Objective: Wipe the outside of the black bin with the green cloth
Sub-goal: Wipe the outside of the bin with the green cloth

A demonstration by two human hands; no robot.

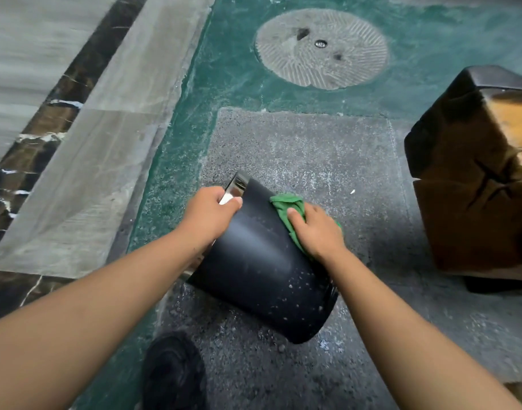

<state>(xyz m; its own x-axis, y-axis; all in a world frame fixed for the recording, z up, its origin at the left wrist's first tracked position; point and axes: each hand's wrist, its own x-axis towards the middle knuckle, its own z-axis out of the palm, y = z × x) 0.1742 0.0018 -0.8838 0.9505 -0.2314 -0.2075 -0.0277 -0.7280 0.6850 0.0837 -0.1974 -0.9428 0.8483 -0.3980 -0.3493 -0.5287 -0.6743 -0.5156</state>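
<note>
The right hand point(316, 232) presses the cloth point(286, 210) flat against the bin point(259, 261), fingers closed over the bunched fabric on the bin's upper right side, near the narrow end. The left hand point(209, 216) is clenched around a shiny metal part point(237, 186) at that same end, at 10 o'clock from the cloth, steadying the bin. Which part of the bin this metal piece is cannot be told.

The bin lies tipped on the floor point(298, 155) at the centre of the view, its wide end toward 5 o'clock, its narrow end toward 11 o'clock.

Judged from here, the round bin could roll or skid under the wiping push if the left grip loosens, since only 1 hand anchors it. The cloth is bunched, so it may smear instead of lifting the pale specks dotting the wide end. Grit on the floor could get onto the cloth if it touches down.

The bin is a smooth, glossy, tapered black cylinder, probably plastic. The cloth is soft, crumpled and bright green. The floor is coarse grey speckled stone, edged with green. A dark, cracked wooden block point(473, 173) stands at 3 o'clock, a ribbed stone disc point(322, 48) at 12 o'clock, and a black shoe point(174, 371) at 7 o'clock.
</note>
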